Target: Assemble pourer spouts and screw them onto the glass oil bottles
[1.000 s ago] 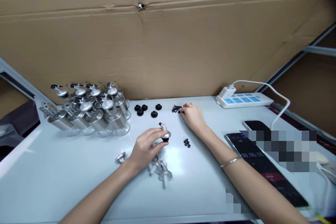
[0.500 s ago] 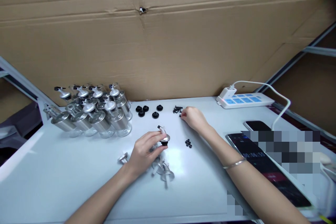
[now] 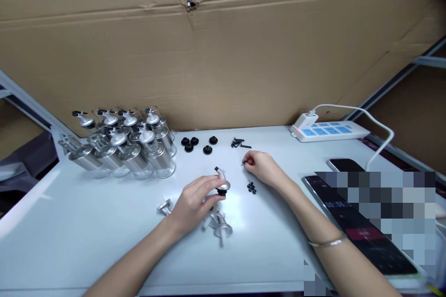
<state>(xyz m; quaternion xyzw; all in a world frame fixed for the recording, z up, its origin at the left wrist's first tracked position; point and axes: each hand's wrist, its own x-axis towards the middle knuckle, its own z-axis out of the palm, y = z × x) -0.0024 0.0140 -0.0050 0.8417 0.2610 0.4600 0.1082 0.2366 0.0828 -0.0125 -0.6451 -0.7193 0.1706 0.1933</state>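
So the metal spout (image 3: 223, 186) with the black base is up off the counter (image 3: 275, 250), middle of the view, pinched between thumb and fingers of the left hand (image 3: 193, 202). Those fingers hide part of its side. The right hand (image 3: 263, 168) has its fingertips pinched on a tiny dark piece (image 3: 243, 163), mostly covered, so I can't make out its shape. Just below that hand, little black bits (image 3: 251, 188) sit bunched up; thin black strips (image 3: 238, 142) lie beyond it. Loose spouts (image 3: 223, 230) lie by the left hand, partly blocked by it. Back left, glass bottles (image 3: 132, 160) overlap too much to count. Pixelation covers part of the big phone (image 3: 362, 229).
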